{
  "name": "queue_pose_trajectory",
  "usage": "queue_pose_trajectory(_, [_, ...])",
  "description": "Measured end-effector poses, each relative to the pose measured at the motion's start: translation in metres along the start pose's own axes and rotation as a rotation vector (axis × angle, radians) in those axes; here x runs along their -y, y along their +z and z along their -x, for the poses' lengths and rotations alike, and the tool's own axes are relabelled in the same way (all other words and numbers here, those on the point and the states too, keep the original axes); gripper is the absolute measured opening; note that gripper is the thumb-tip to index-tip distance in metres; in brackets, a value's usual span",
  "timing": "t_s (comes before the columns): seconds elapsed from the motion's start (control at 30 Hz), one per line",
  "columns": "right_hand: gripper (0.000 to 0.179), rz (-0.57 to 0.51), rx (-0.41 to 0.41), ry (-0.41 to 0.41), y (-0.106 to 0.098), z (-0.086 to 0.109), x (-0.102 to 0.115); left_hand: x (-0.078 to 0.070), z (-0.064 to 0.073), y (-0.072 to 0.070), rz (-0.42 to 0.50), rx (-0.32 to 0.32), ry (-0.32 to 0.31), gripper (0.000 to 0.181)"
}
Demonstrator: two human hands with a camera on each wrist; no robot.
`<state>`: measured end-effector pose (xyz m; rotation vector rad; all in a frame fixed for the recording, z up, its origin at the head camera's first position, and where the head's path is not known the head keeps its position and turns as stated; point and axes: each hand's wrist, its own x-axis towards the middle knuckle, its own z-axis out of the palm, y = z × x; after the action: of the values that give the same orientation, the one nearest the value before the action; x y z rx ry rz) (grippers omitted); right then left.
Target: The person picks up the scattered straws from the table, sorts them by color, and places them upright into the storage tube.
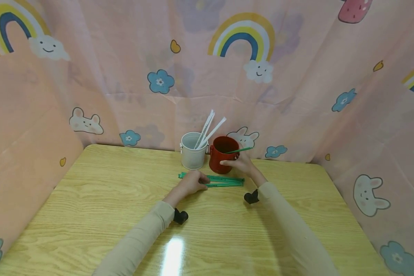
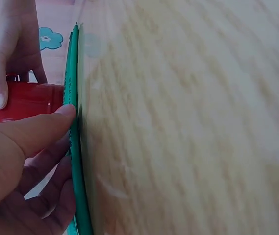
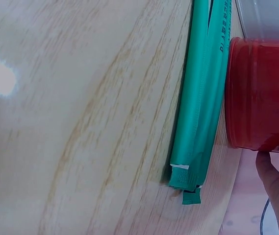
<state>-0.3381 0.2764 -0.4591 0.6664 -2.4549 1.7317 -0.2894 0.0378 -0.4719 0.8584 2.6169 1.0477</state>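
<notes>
- So we've got a bunch of green straws (image 3: 200, 98) in printed wrappers lying on the wooden desk (image 1: 117, 214), side by side and slightly fanned, just in front of two little buckets.
- Our left hand (image 1: 191, 182) is down on those straws. Thumb and fingers are bent and the thumb tip touches a wrapper, so the grip has only a small gap; we can't tell if anything is properly pinched.
- Our right hand (image 1: 241, 163) has the red bucket (image 1: 219, 163), thumb on the near side and fingers round the side and back. That grip is closed around the bucket wall.
- There's also a single green straw (image 1: 243, 150) in the red bucket, leaning out over the rim on the right.
- Just left of it we see the white bucket (image 1: 192, 157), with white-wrapped straws (image 1: 203, 131) poking up and leaning right.
- Both arms wear pale sleeves, and a small black thing (image 1: 181, 217) sits at the left wrist, with a similar one at the right.
- Behind the desk hangs a pink curtain (image 1: 124, 76) with rainbows, bunnies and blue flowers.
</notes>
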Motion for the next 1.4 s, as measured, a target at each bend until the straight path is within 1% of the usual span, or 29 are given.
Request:
queue_pose_trajectory(0.13, [0.073,-0.004,0.002,0.014,0.001,0.0,0.0,-0.002,0.002,-0.001,0.01,0.012,-0.02,0.019])
queue_pose_trajectory(0.2, [0.073,-0.005,0.007,0.02,0.001,0.0,0.0,-0.003,0.003,-0.001,-0.001,0.018,-0.035,0.019])
queue_pose_trajectory(0.33, [0.073,-0.005,0.017,0.041,0.002,0.0,0.003,-0.002,0.003,0.0,-0.037,0.023,-0.038,0.019])
queue_pose_trajectory(0.47, [0.075,-0.037,0.03,0.066,0.003,0.003,0.015,-0.002,0.005,-0.001,-0.065,0.032,-0.029,0.016])
queue_pose_trajectory(0.57, [0.076,-0.06,0.045,0.069,0.003,0.004,0.025,-0.003,0.007,-0.003,-0.099,0.044,-0.023,0.013])
queue_pose_trajectory(0.63, [0.075,-0.056,0.05,0.064,0.004,0.004,0.029,-0.004,0.009,-0.005,-0.12,0.053,-0.021,0.012])
queue_pose_trajectory(0.7, [0.075,-0.047,0.045,0.059,0.004,0.004,0.028,-0.004,0.011,-0.007,-0.145,0.062,-0.02,0.012])
queue_pose_trajectory(0.8, [0.074,-0.034,0.031,0.055,0.004,0.003,0.02,-0.004,0.014,-0.011,-0.156,0.079,-0.031,0.012])
queue_pose_trajectory(0.97, [0.075,-0.033,0.031,0.062,0.003,0.001,0.005,-0.006,0.018,-0.021,-0.155,0.1,-0.05,0.012])
queue_pose_trajectory(1.1, [0.076,-0.029,0.021,0.082,0.001,0.001,0.001,-0.008,0.021,-0.032,-0.139,0.105,-0.049,0.013])
queue_pose_trajectory(1.27, [0.076,-0.055,0.02,0.088,0.0,0.001,0.001,-0.011,0.022,-0.045,-0.123,0.078,-0.032,0.015])
queue_pose_trajectory(1.4, [0.075,-0.071,0.026,0.088,0.0,0.002,0.003,-0.013,0.021,-0.053,-0.079,0.039,0.004,0.014])
